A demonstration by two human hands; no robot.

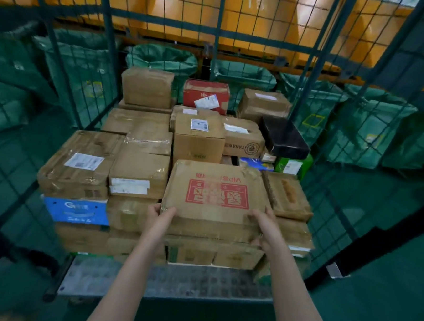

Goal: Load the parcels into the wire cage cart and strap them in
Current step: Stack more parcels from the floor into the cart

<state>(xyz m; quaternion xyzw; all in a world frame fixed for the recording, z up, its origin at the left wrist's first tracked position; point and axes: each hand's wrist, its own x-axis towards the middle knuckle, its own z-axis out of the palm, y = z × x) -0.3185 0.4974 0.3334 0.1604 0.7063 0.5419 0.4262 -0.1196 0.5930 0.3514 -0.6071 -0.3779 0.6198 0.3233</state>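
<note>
Holding parcel [216, 193] between left grip [160, 215], right grip [264, 224] (near corners).

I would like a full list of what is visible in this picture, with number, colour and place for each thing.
wire cage cart: one, dark green, mesh behind and beside the parcels
cart deck: one, grey, bare strip before the stack
brown parcels: many, brown, stacked on the deck
red-printed box: one, brown, front top of the stack
red box: one, red, back row
black box: one, black, right side, tilted
blue box: one, blue, lower left
green box: one, green, below the black box
green sacks: several, green, behind the cage
left hand: grips the red-printed box's near left corner
right hand: grips its near right corner
</note>
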